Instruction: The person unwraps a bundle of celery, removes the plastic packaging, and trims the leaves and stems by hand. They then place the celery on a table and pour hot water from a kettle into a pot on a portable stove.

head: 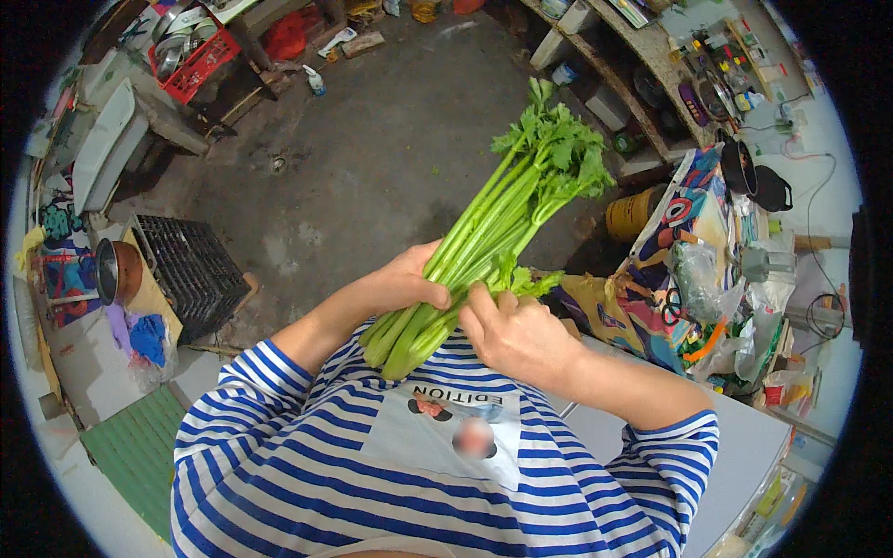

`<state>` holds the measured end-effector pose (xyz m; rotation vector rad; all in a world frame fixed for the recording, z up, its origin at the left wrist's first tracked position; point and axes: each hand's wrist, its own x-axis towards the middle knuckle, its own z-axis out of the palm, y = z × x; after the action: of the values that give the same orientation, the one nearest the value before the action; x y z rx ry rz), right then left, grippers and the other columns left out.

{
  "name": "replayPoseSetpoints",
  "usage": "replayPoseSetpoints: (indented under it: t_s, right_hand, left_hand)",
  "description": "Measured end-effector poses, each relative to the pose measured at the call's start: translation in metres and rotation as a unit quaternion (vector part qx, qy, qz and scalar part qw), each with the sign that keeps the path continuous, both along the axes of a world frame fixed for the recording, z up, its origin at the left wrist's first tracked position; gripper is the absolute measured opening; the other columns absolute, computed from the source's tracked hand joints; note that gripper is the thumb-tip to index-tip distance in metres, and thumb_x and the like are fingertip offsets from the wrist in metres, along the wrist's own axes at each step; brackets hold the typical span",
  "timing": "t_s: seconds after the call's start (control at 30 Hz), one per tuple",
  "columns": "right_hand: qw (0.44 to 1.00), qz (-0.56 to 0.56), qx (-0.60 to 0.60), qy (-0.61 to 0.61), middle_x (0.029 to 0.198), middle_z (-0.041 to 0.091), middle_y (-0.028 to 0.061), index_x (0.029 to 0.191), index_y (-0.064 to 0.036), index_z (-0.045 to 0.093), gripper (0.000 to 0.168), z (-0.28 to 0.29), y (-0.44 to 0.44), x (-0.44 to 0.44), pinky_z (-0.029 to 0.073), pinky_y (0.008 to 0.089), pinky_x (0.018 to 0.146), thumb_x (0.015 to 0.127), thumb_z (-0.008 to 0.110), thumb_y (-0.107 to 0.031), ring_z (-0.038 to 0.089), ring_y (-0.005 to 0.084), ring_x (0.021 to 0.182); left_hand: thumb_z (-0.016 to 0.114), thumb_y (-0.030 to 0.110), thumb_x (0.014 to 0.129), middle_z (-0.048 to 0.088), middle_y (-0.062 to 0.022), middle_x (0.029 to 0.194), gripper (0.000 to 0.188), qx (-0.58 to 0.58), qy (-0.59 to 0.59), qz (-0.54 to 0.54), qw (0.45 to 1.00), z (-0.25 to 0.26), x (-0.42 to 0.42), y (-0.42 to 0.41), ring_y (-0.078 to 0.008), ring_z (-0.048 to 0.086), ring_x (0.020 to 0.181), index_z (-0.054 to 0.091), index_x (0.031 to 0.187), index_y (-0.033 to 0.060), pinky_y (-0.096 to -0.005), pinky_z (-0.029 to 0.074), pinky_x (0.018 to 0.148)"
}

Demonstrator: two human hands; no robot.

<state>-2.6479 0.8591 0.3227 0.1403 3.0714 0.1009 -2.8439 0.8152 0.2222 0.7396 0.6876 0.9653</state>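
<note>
A bunch of green celery (pixel 481 223) lies slantwise in front of my chest, its cut stalk ends toward me and its leafy tops pointing away to the right. My left hand (pixel 411 279) is wrapped around the lower stalks, with the thumb across the top. On the right side of the bunch, my right hand (pixel 513 335) has its fingers curled at a small leafy shoot (pixel 530 281) beside the stalks. The fingertips are partly hidden, but they appear to pinch that shoot.
Left stand a black plastic crate (pixel 192 268), a metal pot (pixel 118 272) and a white sink (pixel 104 150). A red basket of dishes (pixel 202 63) is farther off. Right is a table under a patterned cloth (pixel 656 293), near a yellow bucket (pixel 631 213). Concrete floor (pixel 363 153) spreads ahead.
</note>
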Motion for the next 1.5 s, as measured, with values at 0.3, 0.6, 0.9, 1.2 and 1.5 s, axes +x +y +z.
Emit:
replayPoseSetpoints:
  t_s: [0.3,0.6,0.9,1.2,1.5]
  right_hand:
    - [0.993,-0.103,-0.049,0.025,0.079,0.051,0.0098,0.097,0.004,0.055,0.026,-0.007,0.006,0.013,0.051,0.0301,0.053,0.075,0.058,-0.011,0.059,0.0211,0.069]
    - [0.99,-0.058,-0.13,-0.016,0.072,0.056,0.0125,0.081,0.0,0.055,0.01,0.005,0.02,0.009,0.054,0.0342,0.051,0.076,0.057,-0.008,0.065,0.0258,0.06]
    - [0.977,-0.096,-0.193,0.003,0.071,0.058,0.014,0.082,0.001,0.053,0.011,-0.008,0.015,0.01,0.051,0.037,0.049,0.074,0.059,-0.005,0.064,0.0275,0.057]
    - [0.881,-0.282,-0.364,0.11,0.073,0.065,0.0201,0.082,0.001,0.057,0.011,-0.033,0.033,0.011,0.052,0.0413,0.057,0.081,0.058,-0.01,0.064,0.0347,0.059]
    - [0.523,-0.321,-0.789,0.03,0.089,0.069,0.0065,0.101,0.003,0.068,0.027,-0.053,0.043,0.03,0.049,0.0261,0.074,0.085,0.049,-0.006,0.061,0.0125,0.08]
  left_hand:
    - [0.071,0.001,0.069,0.06,-0.0046,0.114,0.067,0.035,0.118,0.027,0.992,0.025,-0.003,-0.002,-0.012,0.055,0.104,0.047,0.131,0.0019,-0.0267,0.046,0.09]
    - [0.071,0.002,0.07,0.059,-0.0042,0.113,0.068,0.025,0.103,0.006,0.994,0.022,0.003,-0.004,-0.0111,0.055,0.102,0.046,0.133,0.0024,-0.0263,0.046,0.09]
    - [0.076,0.004,0.068,0.058,-0.0034,0.116,0.07,0.041,0.138,0.018,0.989,0.014,0.007,-0.005,-0.0109,0.054,0.103,0.046,0.132,0.0023,-0.0263,0.045,0.09]
    - [0.071,-0.001,0.068,0.059,-0.0029,0.114,0.069,0.022,0.137,0.033,0.99,0.024,0.007,-0.003,-0.0101,0.055,0.101,0.047,0.132,0.0027,-0.0266,0.046,0.088]
    - [0.075,-0.001,0.065,0.06,-0.0033,0.114,0.075,0.001,0.149,0.021,0.989,0.028,0.004,0.006,-0.0101,0.057,0.1,0.045,0.134,0.0016,-0.0266,0.047,0.088]
